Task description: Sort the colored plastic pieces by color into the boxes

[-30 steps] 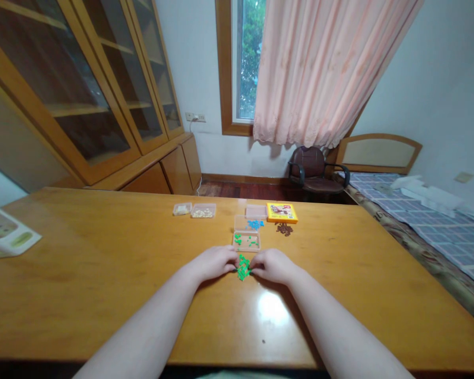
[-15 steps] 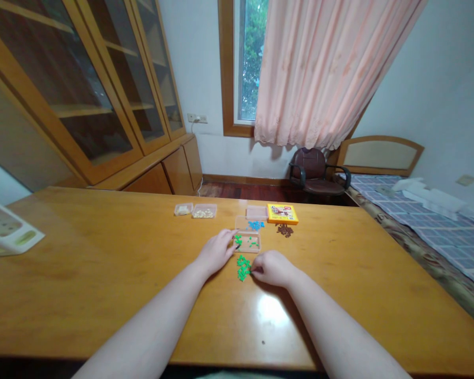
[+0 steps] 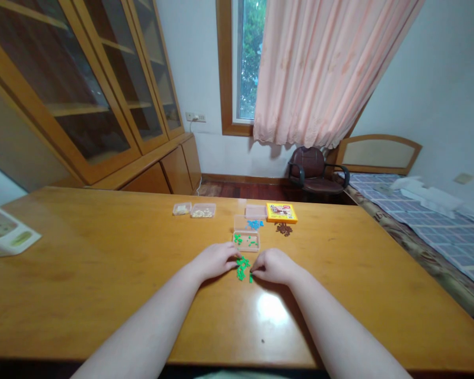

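Observation:
A small pile of green plastic pieces (image 3: 242, 267) lies on the table between my hands. My left hand (image 3: 219, 260) rests at the pile's left edge, thumb and fingers apart, fingertips touching or nearly touching the pieces. On the other side my right hand (image 3: 273, 266) has thumb and forefinger pinched together at a small green piece (image 3: 250, 279), slightly apart from the pile. Just beyond stands a clear plastic box (image 3: 246, 249) holding green pieces in two groups, left and right.
Behind the box are blue pieces (image 3: 255, 225) by a clear lid, brown pieces (image 3: 283, 229) and a yellow box (image 3: 282, 213). Two clear containers with pale pieces (image 3: 203, 213) stand farther left. A white plastic object (image 3: 23, 239) sits at the table's left edge.
My left hand has left the clear box and come nearer to the green pile. A green piece now shows apart from the pile at my right fingertips.

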Demonstrator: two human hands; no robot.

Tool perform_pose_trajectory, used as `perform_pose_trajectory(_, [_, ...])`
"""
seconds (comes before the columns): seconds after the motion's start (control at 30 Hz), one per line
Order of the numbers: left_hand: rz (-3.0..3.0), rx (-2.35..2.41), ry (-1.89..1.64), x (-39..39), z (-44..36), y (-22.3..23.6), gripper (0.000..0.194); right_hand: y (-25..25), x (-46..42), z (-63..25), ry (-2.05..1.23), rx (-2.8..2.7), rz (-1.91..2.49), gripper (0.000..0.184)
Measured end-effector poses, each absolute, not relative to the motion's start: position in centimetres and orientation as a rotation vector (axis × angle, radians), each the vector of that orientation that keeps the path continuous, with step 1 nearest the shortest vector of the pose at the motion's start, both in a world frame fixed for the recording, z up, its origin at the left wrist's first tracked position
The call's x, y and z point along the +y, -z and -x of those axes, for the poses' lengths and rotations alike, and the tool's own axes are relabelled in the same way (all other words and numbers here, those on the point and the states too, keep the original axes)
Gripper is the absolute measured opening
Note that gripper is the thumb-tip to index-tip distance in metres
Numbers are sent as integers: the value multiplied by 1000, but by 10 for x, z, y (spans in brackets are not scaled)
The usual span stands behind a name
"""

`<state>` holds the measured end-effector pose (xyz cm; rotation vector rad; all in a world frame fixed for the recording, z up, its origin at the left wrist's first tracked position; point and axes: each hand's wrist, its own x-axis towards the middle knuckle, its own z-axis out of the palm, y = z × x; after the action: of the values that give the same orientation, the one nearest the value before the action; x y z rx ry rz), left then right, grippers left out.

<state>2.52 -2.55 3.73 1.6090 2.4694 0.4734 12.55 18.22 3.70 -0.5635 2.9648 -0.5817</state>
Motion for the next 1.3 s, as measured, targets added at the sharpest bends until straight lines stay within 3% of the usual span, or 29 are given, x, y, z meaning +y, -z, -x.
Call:
perform_pose_trajectory(0.23, [-1531, 2505, -436, -25, -25, -38, 10, -42, 177, -130, 610, 2939, 669, 28])
perform_pose_trajectory(0.8, [-1442, 2506, -396, -25, -28, -33, 10, -33, 173, -125, 453, 3021, 560, 19])
perform_pose_trajectory(0.93, [-1445, 2485, -413, -25, -29, -34, 10, -26, 175, -122, 576, 3142, 548, 16])
perform_pose_trajectory(1.1, [-1435, 2488, -425, -25, -31, -35, 8, -18, 179, -111, 869, 3400, 211, 23])
perform_pose_trajectory(1.3, [-1457, 2573, -544, -22, -28, -35, 10, -20, 181, -115, 803, 3232, 294, 25])
